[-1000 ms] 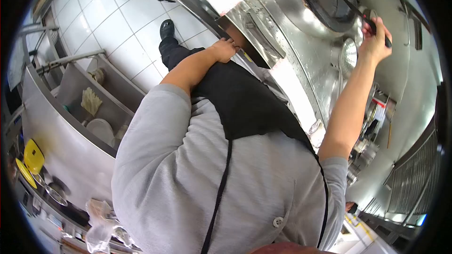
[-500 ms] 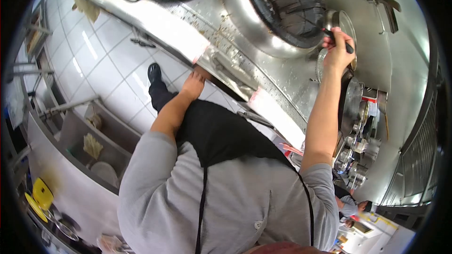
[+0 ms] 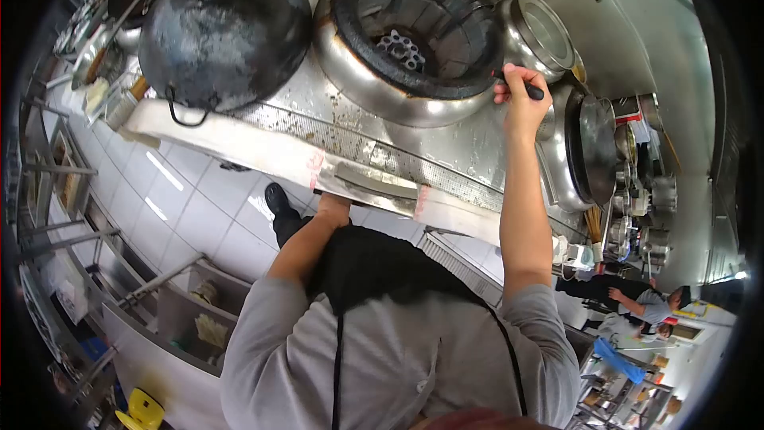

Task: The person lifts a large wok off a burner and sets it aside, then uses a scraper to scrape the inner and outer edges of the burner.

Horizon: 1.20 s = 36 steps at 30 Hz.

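Note:
My right hand is closed around a black handle beside the right rim of a wok burner. The tool's far end is hard to make out against the dark rim. Inside the burner, a perforated metal burner head shows at the bottom of the dark lined bowl. My left hand reaches low to the front edge of the steel range; its fingers are hidden under that edge.
A large blackened wok with a loop handle sits left of the burner. Steel pots stand at the right. White cloths lie along the front edge. Behind me are a steel counter and a tiled floor. Another person stands far right.
The view has swung, bringing the whole wok and burner head into sight. My left hand's fingers have gone under the front edge. My right hand still grips the handle by the burner rim.

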Available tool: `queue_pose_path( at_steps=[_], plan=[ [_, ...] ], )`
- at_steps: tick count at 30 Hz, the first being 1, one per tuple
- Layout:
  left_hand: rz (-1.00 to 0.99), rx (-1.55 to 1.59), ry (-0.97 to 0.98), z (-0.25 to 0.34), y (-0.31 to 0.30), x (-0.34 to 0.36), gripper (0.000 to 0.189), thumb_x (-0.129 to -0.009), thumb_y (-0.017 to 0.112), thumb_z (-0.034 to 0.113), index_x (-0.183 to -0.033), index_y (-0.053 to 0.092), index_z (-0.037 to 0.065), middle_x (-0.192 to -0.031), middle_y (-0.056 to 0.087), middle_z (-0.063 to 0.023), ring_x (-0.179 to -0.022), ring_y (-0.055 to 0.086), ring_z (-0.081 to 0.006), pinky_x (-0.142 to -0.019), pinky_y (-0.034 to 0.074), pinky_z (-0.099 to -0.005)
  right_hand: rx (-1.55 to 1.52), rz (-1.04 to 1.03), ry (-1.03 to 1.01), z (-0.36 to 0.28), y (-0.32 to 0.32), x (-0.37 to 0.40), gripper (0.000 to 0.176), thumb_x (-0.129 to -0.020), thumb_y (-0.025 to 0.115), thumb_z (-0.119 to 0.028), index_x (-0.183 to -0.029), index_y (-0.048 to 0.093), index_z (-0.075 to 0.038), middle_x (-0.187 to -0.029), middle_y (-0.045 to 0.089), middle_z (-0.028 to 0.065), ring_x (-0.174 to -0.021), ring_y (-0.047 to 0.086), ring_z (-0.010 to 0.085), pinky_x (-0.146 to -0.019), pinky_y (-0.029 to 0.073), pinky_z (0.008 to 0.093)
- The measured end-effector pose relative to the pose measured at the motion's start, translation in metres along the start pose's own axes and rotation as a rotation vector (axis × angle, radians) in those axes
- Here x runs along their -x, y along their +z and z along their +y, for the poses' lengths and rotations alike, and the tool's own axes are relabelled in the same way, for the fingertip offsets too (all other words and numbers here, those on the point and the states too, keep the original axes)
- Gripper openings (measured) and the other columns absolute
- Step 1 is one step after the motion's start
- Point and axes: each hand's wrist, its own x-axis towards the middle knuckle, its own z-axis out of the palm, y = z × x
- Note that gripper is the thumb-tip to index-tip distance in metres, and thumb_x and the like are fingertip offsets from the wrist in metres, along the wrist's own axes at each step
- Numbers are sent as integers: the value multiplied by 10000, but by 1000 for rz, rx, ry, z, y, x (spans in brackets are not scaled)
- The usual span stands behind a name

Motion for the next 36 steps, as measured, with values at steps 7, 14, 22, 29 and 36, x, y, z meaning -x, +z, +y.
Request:
queue_pose_path(
  at_steps=[7, 14, 22, 29, 36],
  plan=[
    [-246, 442, 74, -58, -10, 71, 461, -892, 669, 372, -1260, 669, 94, -1221, 676, -205, -1131, 638, -401, -983, 505, -499, 74, 1, 14, 0, 5, 5, 186, -864, 812, -145, -857, 671, -23, -729, 672, 51, -563, 617, 98, -486, 473, 232],
    [-86, 794, 35, -115, -129, 127, 253, -923, 665, 283, -1023, 754, 68, -1011, 735, -182, -944, 699, -382, -829, 551, -451, 410, -42, -107, -1, 57, -15, 226, -851, 811, -210, -866, 693, -19, -827, 700, 88, -668, 654, 160, -599, 513, 297],
    [601, 520, 358, -166, -234, 105, 314, -848, 696, 143, -1138, 681, 23, -1040, 632, -153, -1005, 600, -351, -874, 486, -444, 991, -91, -251, -16, 120, -56, 433, -777, 827, -466, -839, 703, -56, -858, 683, 158, -803, 680, 364, -755, 533, 423],
    [515, 262, 390, -196, -212, 82, 489, -845, 698, 227, -1287, 616, 34, -1129, 592, -157, -1075, 539, -341, -917, 424, -486, 1155, -92, -31, -50, 135, -69, 436, -798, 830, -443, -919, 740, -34, -839, 731, 147, -828, 712, 292, -788, 534, 374],
    [518, 126, 368, -198, -196, 68, 524, -872, 680, 305, -1346, 599, 95, -1121, 595, -126, -1027, 539, -306, -876, 416, -476, 773, 43, -225, -6, 144, -141, 360, -815, 836, -369, -926, 777, -32, -787, 748, 62, -661, 673, 153, -660, 526, 293]
  ],
)
